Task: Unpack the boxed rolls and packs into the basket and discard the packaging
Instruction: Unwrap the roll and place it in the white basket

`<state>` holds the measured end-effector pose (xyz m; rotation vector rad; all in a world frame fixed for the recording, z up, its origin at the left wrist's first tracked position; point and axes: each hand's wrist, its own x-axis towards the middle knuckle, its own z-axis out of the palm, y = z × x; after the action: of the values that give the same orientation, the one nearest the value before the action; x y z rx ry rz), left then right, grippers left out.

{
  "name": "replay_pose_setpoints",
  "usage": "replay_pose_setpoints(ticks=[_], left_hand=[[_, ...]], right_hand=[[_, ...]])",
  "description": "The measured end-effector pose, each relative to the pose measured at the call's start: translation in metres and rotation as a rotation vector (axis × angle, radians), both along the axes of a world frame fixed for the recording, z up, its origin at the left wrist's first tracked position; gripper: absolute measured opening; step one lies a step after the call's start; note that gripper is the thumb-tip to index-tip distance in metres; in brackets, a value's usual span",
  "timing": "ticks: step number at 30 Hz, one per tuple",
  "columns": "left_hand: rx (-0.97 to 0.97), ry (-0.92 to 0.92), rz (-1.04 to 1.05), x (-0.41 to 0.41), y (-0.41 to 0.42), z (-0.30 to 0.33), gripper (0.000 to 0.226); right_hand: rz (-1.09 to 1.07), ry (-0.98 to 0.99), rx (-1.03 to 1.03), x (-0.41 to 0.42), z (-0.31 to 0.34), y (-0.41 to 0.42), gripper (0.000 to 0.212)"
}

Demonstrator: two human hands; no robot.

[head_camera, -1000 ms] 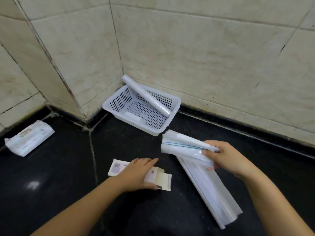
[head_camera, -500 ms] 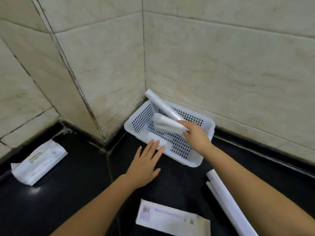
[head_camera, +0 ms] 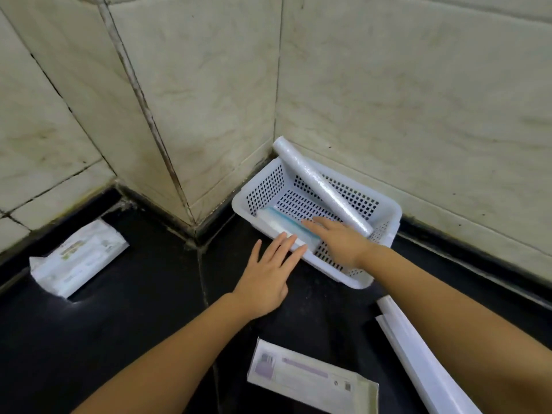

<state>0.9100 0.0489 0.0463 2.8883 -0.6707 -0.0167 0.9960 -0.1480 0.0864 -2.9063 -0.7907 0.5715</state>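
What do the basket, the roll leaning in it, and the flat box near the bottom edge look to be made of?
Basket: white moulded plastic, slightly glossy, with perforated walls and floor. Roll: probably thin plastic film, going by its translucent, finely dimpled sheen. Box: likely printed cardboard, matte, flattened, with a barcode and a purple stripe.

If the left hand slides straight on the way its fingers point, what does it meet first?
The left hand points up-right at the basket. Its fingertips already seem to reach the near rim, by the pack lying inside; whether they touch is unclear.
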Motion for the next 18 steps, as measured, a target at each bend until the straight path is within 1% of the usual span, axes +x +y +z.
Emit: replay_pose_setpoints(ticks=[3,5,7,9,10,11,12,13,15,17,18], left_hand=[[0.029,0.014,0.064,-0.004,-0.012,0.018,0.068],[0.036,-0.003,0.040,-0.012,-0.032,0.030,0.062],[-0.024,-0.051,-0.046,-0.022,-0.059,0.040,0.056],[-0.154,-0.083,-0.205,-0.035,-0.094,0.047,0.048],[-0.199,-0.068,-0.280,-0.043,-0.114,0.049,0.045],[-0.201,-0.024,-0.316,-0.052,-0.134,0.049,0.043],[-0.175,0.029,-0.292,-0.061,-0.153,0.046,0.041],[-0.142,0.083,-0.213,-0.067,-0.169,0.042,0.041],[-0.137,0.229,0.024,-0.077,-0.191,0.030,0.052],[-0.250,0.406,0.260,-0.080,-0.200,0.018,0.066],[-0.315,0.497,0.363,-0.080,-0.201,0.013,0.069]], right_hand=[[-0.153,-0.129,0.217,-0.017,0.026,-0.024,0.074],[-0.262,-0.186,0.338,-0.039,0.040,-0.051,0.062],[-0.385,-0.237,0.415,-0.066,0.047,-0.079,0.052],[-0.516,-0.261,0.439,-0.102,0.044,-0.109,0.045],[-0.575,-0.245,0.434,-0.122,0.039,-0.123,0.040],[-0.626,-0.209,0.413,-0.143,0.032,-0.136,0.036],[-0.668,-0.155,0.381,-0.163,0.023,-0.147,0.033],[-0.705,-0.097,0.347,-0.184,0.013,-0.157,0.032],[-0.757,0.006,0.280,-0.219,-0.007,-0.167,0.036],[-0.777,0.082,0.228,-0.246,-0.023,-0.170,0.049],[-0.784,0.097,0.213,-0.257,-0.029,-0.169,0.055]])
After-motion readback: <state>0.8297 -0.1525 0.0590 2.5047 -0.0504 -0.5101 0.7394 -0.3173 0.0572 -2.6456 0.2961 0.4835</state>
